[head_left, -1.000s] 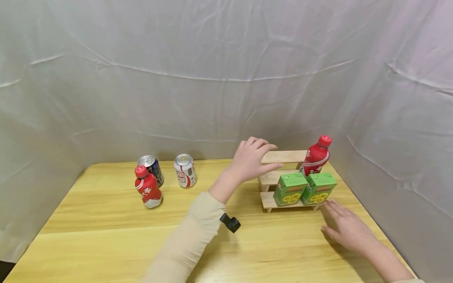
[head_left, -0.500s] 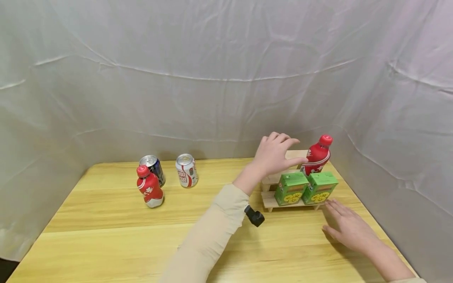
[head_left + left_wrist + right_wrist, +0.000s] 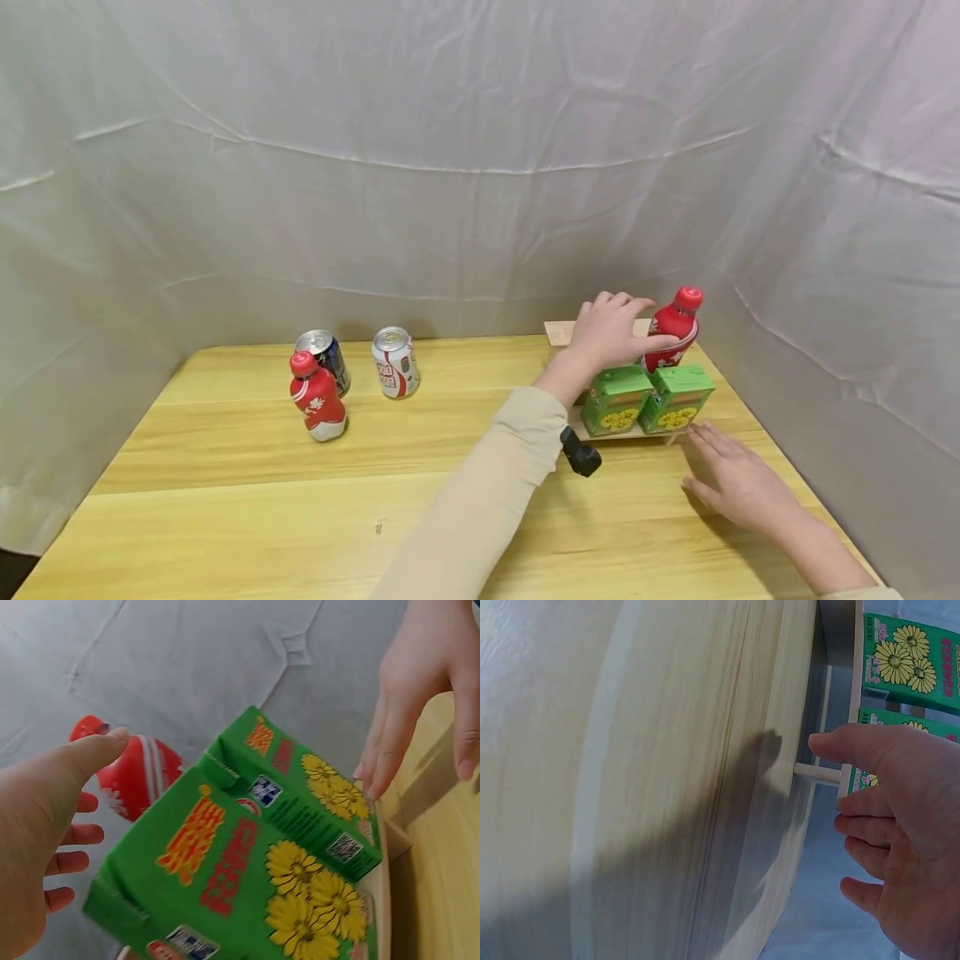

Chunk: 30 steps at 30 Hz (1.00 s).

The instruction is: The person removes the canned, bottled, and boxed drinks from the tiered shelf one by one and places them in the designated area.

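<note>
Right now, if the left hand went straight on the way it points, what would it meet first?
Most likely the red bottle on the wooden rack; the left hand points at it, though any gap is hard to judge.

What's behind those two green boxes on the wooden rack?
A red bottle stands behind the green boxes, its upper part visible. Its base is covered; the left hand hides part of the rack.
</note>
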Available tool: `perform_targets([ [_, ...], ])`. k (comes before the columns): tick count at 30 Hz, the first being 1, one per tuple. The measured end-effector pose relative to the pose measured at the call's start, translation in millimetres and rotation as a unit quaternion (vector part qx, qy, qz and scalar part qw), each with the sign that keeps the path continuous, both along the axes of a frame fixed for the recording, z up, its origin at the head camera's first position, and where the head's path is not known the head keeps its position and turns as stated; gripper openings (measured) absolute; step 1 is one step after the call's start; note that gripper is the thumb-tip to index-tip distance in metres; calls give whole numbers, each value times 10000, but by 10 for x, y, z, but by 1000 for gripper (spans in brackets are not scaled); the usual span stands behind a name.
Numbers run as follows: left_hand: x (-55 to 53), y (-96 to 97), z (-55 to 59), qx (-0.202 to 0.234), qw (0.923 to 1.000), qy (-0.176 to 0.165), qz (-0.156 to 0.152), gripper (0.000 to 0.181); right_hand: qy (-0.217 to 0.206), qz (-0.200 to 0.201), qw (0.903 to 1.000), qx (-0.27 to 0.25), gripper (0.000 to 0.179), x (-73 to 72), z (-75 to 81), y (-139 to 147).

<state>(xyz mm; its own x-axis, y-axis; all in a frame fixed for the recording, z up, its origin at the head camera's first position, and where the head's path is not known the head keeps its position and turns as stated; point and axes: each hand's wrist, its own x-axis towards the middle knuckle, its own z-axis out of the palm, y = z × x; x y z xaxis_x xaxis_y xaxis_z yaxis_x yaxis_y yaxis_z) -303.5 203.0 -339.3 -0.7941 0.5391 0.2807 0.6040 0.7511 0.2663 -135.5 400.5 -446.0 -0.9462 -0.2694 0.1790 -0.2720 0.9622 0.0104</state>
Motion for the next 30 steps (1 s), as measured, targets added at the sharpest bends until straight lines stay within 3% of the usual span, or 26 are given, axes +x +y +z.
perform_targets([
  [8, -2, 206, -21, 95, 9998, -136, 60, 70, -48, -45, 10000, 44, 76, 16, 33, -20],
  [18, -53, 299, -68, 60, 9993, -324, 157, 72, -43, -15, 10000, 46, 75, 16, 20, -28],
  [30, -40, 296, -67, 26, 9994, 101, 342, 69, -88, -42, 10000, 23, 75, 26, 16, -31],
])
